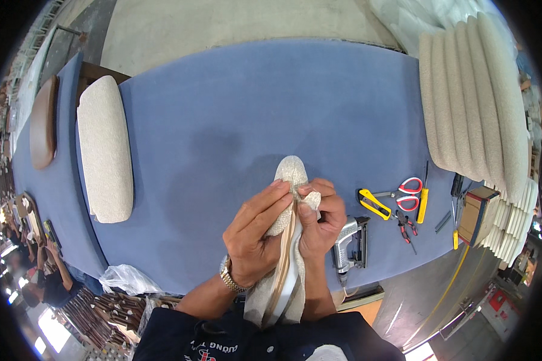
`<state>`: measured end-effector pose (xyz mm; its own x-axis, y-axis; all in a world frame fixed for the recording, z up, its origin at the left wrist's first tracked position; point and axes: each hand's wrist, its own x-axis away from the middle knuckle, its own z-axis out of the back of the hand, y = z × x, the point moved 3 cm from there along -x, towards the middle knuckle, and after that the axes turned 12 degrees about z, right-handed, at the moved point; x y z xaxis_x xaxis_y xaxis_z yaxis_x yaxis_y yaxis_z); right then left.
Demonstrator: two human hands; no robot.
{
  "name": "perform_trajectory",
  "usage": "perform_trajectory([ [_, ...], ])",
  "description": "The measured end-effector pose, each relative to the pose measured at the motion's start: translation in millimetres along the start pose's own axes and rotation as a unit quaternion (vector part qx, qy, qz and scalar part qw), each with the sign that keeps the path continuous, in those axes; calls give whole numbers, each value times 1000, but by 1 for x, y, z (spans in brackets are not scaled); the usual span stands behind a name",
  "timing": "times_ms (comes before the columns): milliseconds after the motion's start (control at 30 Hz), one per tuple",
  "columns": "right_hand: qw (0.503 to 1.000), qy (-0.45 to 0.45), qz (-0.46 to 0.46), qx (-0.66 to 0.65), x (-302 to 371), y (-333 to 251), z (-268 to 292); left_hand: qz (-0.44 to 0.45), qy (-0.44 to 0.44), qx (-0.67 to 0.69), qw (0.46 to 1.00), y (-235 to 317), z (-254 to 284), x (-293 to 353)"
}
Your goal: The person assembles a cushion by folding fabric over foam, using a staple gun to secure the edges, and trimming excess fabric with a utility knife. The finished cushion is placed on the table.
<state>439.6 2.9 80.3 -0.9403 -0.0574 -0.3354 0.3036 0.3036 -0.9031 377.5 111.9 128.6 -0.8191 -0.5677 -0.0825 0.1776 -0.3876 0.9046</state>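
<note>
Both hands hold a beige fabric-covered cushion panel (292,168) on edge against my body, over the near side of the blue table (223,102). Along its open side show a wooden board edge (281,265) and a white foam layer (291,274), with loose fabric hanging either side. My left hand (256,225), with a metal watch at the wrist, grips the fabric on the left near the rounded end. My right hand (320,219) pinches a fold of the fabric at the right, thumb against the opening. The fingers nearly meet at the top.
Right of my hands lie a staple gun (350,245), a yellow cutter (374,204), red-handled scissors (409,194) and pliers (405,225). Several beige cushions (464,96) stand stacked at the right. Another beige cushion (105,150) and a brown one (44,123) lie left. A co-worker (57,280) is far left.
</note>
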Motion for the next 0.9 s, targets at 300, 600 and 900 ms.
perform_trajectory([
  [300,1000,-9,-24,3,-2,-2,-6,71,-33,43,996,-4,9,-6],
  [600,997,5,-67,-37,-2,8,-8,172,-41,51,983,-4,6,-15],
  [900,990,-2,-108,-86,-3,11,-6,52,-149,-43,986,-20,25,-38],
])
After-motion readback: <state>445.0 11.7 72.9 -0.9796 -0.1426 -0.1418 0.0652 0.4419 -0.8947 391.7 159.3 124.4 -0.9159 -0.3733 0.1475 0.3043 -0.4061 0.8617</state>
